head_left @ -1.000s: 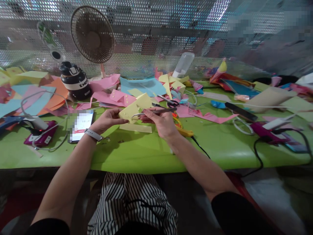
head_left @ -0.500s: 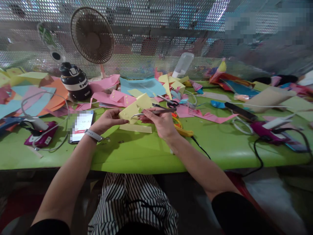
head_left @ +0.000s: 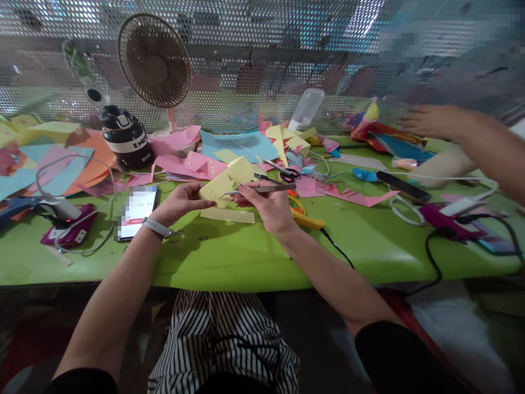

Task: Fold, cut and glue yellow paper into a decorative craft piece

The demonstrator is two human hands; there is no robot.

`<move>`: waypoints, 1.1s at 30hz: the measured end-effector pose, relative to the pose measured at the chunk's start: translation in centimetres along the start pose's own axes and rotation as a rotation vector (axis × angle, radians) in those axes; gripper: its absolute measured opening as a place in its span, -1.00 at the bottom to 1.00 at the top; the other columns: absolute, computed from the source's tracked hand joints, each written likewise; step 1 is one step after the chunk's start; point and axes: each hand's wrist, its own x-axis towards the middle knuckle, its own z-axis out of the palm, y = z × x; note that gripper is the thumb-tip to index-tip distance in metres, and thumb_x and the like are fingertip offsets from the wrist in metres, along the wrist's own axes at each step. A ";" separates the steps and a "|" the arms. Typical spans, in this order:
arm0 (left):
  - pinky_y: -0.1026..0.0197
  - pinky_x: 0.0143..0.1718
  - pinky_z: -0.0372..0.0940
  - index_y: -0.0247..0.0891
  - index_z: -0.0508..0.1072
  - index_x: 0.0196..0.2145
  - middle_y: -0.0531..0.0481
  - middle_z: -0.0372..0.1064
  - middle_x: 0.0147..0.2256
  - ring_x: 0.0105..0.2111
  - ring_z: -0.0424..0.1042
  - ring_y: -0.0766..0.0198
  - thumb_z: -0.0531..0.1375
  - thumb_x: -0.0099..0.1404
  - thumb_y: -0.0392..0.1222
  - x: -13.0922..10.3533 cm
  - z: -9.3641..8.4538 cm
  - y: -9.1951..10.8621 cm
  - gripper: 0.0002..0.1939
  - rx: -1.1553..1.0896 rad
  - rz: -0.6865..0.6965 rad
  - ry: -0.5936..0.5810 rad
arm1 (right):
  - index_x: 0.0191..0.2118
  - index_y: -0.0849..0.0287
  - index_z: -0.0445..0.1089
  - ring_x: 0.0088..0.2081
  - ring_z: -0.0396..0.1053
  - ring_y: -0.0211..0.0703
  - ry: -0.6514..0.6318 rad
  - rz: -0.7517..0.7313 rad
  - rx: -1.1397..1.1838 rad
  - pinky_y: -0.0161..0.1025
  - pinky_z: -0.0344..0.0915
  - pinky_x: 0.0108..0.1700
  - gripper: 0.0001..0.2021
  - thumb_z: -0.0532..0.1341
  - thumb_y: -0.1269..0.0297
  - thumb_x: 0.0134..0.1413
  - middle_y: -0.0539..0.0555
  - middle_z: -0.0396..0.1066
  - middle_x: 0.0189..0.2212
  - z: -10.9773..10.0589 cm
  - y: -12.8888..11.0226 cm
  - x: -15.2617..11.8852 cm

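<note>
My left hand (head_left: 186,200) pinches the left edge of a folded piece of yellow paper (head_left: 221,185), held a little above the green table. In my right hand (head_left: 268,205) is a pair of metal tweezers (head_left: 270,188), its bent tip against the face of the yellow paper. Some fingers of my right hand are behind the paper and tweezers, partly hidden. A flat yellow paper strip (head_left: 227,215) lies just below the held paper. Scissors (head_left: 287,172) with dark handles rest behind my right hand, and a yellow-handled tool with a cord (head_left: 308,220) is beside it.
A phone (head_left: 137,212) lies near my left wrist, with a purple power strip (head_left: 74,224) farther left. A black bottle (head_left: 125,137) and a fan (head_left: 156,63) stand behind. Coloured paper covers the back. Another person's hand (head_left: 435,121) reaches in at right.
Another person's hand and forearm have come into view at the right, over the papers there. My hands, the tweezers and the yellow paper have hardly moved.
</note>
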 end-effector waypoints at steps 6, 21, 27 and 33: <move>0.17 -0.08 0.44 -0.34 0.56 -0.18 -0.08 0.60 -0.23 -0.27 0.57 0.27 0.50 -0.02 -0.28 -0.1 0.1 -0.2 -0.59 0.008 -0.002 0.021 | -0.34 0.14 0.55 -0.40 0.59 -0.13 0.014 0.001 -0.040 -0.14 0.61 -0.20 -0.75 0.43 0.08 -0.06 0.04 0.59 -0.44 0.1 0.1 -0.1; 0.26 -0.18 0.44 -0.32 0.57 -0.26 -0.02 0.60 -0.28 -0.32 0.56 0.33 0.52 -0.04 -0.26 0.3 0.3 -0.8 -0.64 -0.005 0.012 0.057 | -0.36 0.16 0.54 -0.41 0.58 -0.15 -0.007 -0.001 -0.031 -0.17 0.60 -0.26 -0.75 0.44 0.08 -0.07 0.04 0.57 -0.47 0.5 -0.2 -0.5; 0.21 -0.13 0.45 -0.31 0.58 -0.24 -0.04 0.60 -0.26 -0.31 0.55 0.31 0.50 -0.02 -0.25 0.3 0.4 -0.6 -0.65 0.013 0.008 0.050 | -0.36 0.15 0.53 -0.39 0.58 -0.11 -0.001 0.010 -0.049 -0.12 0.60 -0.21 -0.75 0.42 0.07 -0.05 0.05 0.57 -0.45 0.5 -0.2 -0.6; 0.15 -0.13 0.45 -0.31 0.57 -0.23 -0.07 0.60 -0.24 -0.29 0.56 0.27 0.49 0.00 -0.23 0.3 0.3 -0.7 -0.64 0.045 0.007 0.056 | -0.36 0.13 0.53 -0.40 0.58 -0.13 -0.003 0.000 -0.042 -0.13 0.60 -0.22 -0.77 0.43 0.08 -0.05 0.02 0.57 -0.47 0.5 -0.1 -0.6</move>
